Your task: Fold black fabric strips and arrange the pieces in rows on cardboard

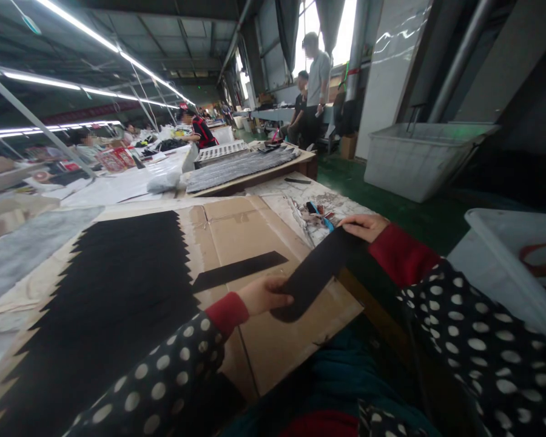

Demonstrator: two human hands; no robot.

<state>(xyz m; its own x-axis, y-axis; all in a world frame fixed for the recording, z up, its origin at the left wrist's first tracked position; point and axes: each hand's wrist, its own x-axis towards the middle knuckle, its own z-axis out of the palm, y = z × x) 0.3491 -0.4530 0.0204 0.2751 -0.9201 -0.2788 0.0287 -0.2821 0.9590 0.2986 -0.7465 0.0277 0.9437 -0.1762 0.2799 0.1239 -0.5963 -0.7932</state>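
Note:
A black fabric strip (316, 273) hangs slightly curved between my two hands, above the cardboard. My left hand (267, 295) pinches its near end, thumb on top. At the far end my right hand (364, 227) grips the strip's edge between thumb and fingers. Another black strip (241, 270) lies flat on the cardboard sheet (273, 358), just beyond my left hand. To the left spreads a wide layer of overlapping black strips (122, 291) with jagged, stepped edges; my left forearm passes over its near right part.
Blue and dark scraps (319, 215) lie on the worn tabletop past the cardboard. White plastic bins (409, 161) stand at the right, one close by my right arm. Grey striped material (241, 167) covers a table ahead. Several people are farther back.

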